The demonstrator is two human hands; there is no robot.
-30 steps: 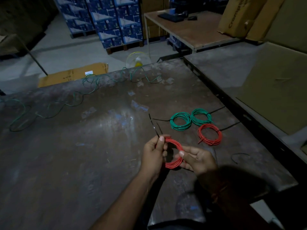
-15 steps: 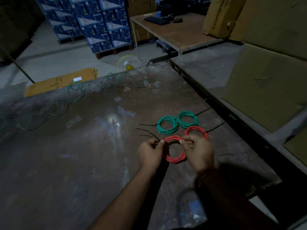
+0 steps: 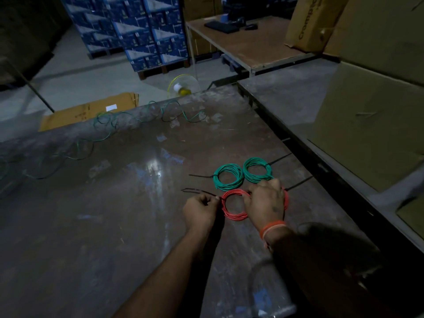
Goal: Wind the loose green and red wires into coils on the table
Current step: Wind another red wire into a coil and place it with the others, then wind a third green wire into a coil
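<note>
I see my left hand (image 3: 202,211) at the six o'clock side of the table (image 3: 114,226), fingers curled tight, pinching the black tie (image 3: 197,191) right where it meets the left edge of the red coil (image 3: 231,215). My right hand (image 3: 266,200) lies across that coil's three o'clock side, fingers bent down onto the wire and gripping it; it also covers most of a second red coil (image 3: 286,199) just beyond. Two finished green coils (image 3: 227,180) (image 3: 257,169) sit side by side, touching, at twelve o'clock from the hands. The loose green wire (image 3: 137,118) snakes along the far edge of the table toward ten o'clock, well apart from the coils.
</note>
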